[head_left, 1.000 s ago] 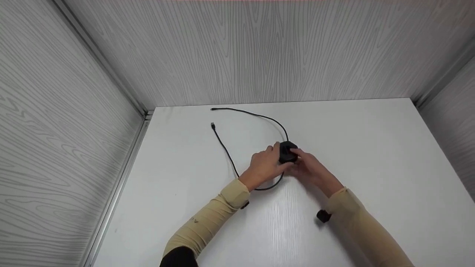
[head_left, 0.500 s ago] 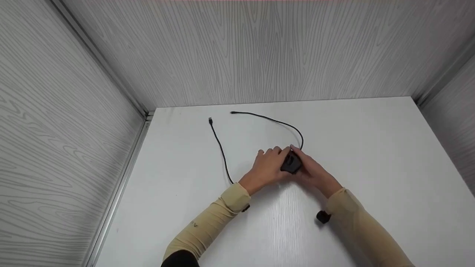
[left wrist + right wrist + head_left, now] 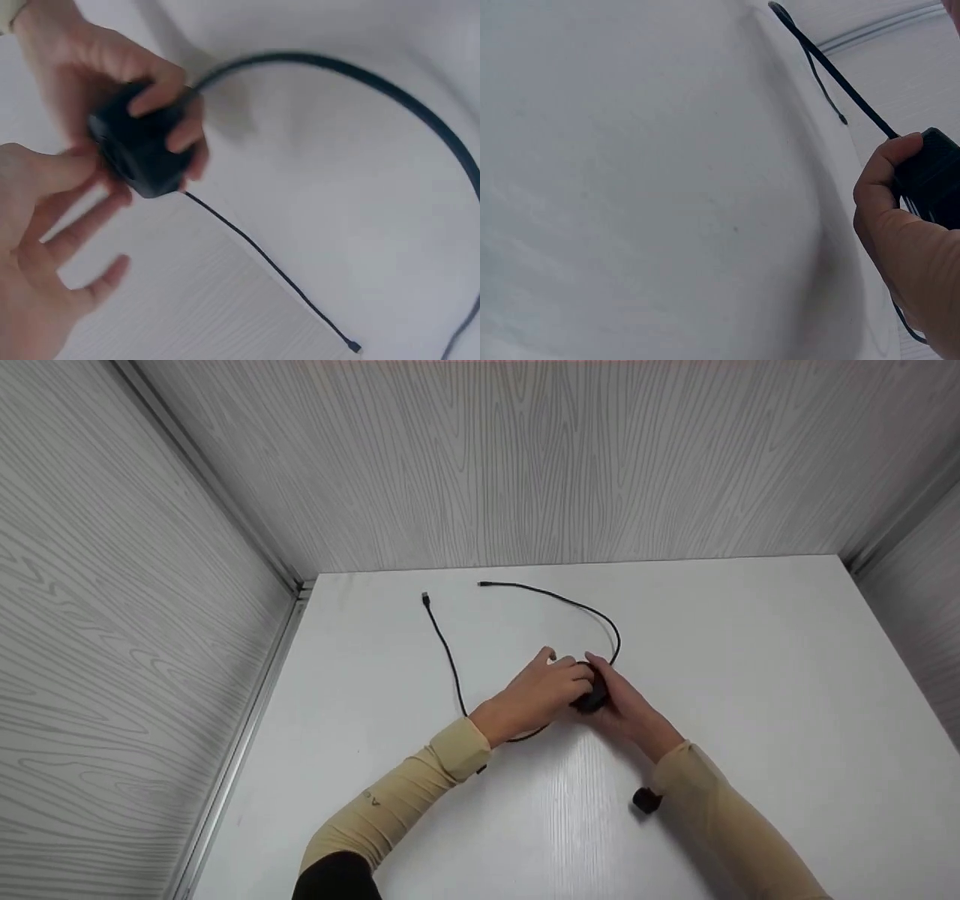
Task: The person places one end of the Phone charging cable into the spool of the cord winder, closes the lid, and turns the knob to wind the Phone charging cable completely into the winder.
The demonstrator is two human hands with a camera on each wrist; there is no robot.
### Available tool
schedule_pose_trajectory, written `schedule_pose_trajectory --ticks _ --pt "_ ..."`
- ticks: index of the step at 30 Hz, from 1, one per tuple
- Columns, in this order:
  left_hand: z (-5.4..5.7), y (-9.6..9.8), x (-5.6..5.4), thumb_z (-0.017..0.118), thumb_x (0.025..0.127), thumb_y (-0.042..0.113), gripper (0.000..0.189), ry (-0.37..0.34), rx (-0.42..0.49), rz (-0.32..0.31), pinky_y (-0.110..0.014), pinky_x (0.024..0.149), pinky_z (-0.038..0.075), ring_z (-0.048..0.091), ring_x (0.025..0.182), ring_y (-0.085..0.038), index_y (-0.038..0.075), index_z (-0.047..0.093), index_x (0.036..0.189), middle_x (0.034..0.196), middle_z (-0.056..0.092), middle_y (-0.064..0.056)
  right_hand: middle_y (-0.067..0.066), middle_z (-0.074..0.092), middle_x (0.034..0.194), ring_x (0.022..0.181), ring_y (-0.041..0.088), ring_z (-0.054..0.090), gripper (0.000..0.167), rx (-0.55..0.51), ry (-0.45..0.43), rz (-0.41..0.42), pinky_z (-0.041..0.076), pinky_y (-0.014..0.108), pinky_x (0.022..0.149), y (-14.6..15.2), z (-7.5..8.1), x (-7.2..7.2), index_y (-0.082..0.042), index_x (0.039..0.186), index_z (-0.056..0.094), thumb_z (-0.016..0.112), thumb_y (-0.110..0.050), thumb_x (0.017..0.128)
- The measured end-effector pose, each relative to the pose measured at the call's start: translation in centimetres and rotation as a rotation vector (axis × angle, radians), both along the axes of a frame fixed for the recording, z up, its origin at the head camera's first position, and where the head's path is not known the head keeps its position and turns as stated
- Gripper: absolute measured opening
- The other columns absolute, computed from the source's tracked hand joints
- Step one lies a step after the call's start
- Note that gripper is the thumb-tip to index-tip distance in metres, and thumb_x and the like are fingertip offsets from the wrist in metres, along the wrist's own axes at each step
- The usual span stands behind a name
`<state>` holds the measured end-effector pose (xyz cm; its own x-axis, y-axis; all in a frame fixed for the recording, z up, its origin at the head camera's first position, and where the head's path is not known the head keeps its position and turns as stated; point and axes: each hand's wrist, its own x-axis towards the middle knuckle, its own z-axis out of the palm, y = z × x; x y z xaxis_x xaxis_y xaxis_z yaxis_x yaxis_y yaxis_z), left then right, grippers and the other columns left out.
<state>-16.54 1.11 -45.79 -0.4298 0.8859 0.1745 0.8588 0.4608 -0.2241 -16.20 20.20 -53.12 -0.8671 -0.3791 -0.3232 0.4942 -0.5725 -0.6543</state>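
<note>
In the head view, a black many-sided cable case (image 3: 589, 701) is held above the white table by both hands. A black cable runs out of it on two sides, one end with a USB plug (image 3: 425, 598), the other with a smaller plug (image 3: 484, 583). My right hand (image 3: 634, 718) grips the case, its fingers curled round the body (image 3: 142, 142) in the left wrist view. My left hand (image 3: 534, 691) pinches the case's near face between thumb and finger, its other fingers spread away. The hands hide part of the case, and the left wrist view is blurred there.
The white table (image 3: 360, 675) has a grey wood-grain panel (image 3: 510, 465) behind it and another panel (image 3: 112, 660) at the left. A black wrist camera (image 3: 646, 800) hangs under the right sleeve, close to the tabletop.
The case has shifted right and slightly nearer, turning in the hands. The smaller plug has slid right along the table, and the left hand's fingers have moved over the case's top.
</note>
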Motion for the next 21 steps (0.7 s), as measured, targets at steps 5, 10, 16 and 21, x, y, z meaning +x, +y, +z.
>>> schedule_pose_trajectory --ticks 5,10,16,21 --pt "-0.4 0.0 -1.7 0.067 0.104 0.019 0.016 0.079 -0.024 -0.125 -0.04 0.101 0.05 0.068 0.112 -0.013 0.023 0.074 0.117 0.123 0.075 0.011 0.001 0.065 0.11 0.093 0.012 0.065 0.042 -0.022 -0.04 -0.029 0.058 0.025 0.079 -0.5 -0.1 0.0 -0.008 0.129 0.051 0.045 -0.046 0.112" --pt "-0.4 0.1 -2.7 0.071 0.101 0.022 0.021 0.185 -0.067 -0.19 -0.04 0.103 0.051 0.067 0.112 -0.013 0.024 0.068 0.122 0.12 0.074 0.012 -0.002 0.064 0.104 0.091 0.012 0.064 0.037 0.011 -0.035 -0.07 0.057 0.026 0.078 -0.9 0.0 0.1 -0.01 0.121 0.054 0.042 -0.045 0.113" --pt "-0.2 0.5 -3.5 0.057 0.109 0.015 0.013 0.25 -0.107 -0.226 -0.036 0.097 0.051 0.066 0.105 -0.012 0.019 0.058 0.121 0.11 0.071 0.006 -0.001 0.06 0.103 0.085 0.014 0.06 0.031 0.049 -0.052 -0.069 0.053 0.027 0.07 -1.2 0.3 0.4 -0.011 0.122 0.05 0.038 -0.038 0.112" --pt "-0.4 0.5 -4.0 0.044 0.113 0.009 0.016 0.232 -0.057 -0.264 -0.033 0.091 0.05 0.064 0.091 -0.011 0.017 0.055 0.12 0.093 0.067 0.006 0.004 0.059 0.103 0.083 0.018 0.061 0.025 0.18 -0.017 -0.081 0.052 0.03 0.068 -1.3 0.0 0.7 -0.01 0.123 0.043 0.036 -0.03 0.11"
